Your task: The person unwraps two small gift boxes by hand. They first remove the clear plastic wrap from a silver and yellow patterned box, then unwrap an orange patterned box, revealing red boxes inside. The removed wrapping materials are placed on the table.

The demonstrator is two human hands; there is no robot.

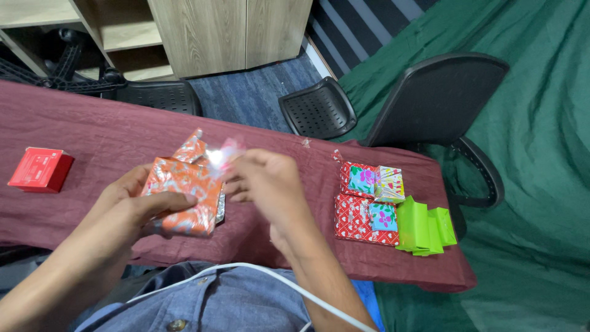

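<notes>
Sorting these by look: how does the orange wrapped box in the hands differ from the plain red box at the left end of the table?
The orange wrapped box wears shiny patterned paper with a loose flap; the red box is plain and matte. The wrapped box is held off the cloth by the left hand, the right hand at its flap; the red box lies flat, untouched. Both are small and box-shaped.

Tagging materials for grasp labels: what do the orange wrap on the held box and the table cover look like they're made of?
Orange wrap on the held box: likely glossy metallic foil paper; bright glare, crinkled folds, silvery edge. Table cover: matte maroon woven cloth, probably; soft wrinkles, no shine.
</notes>
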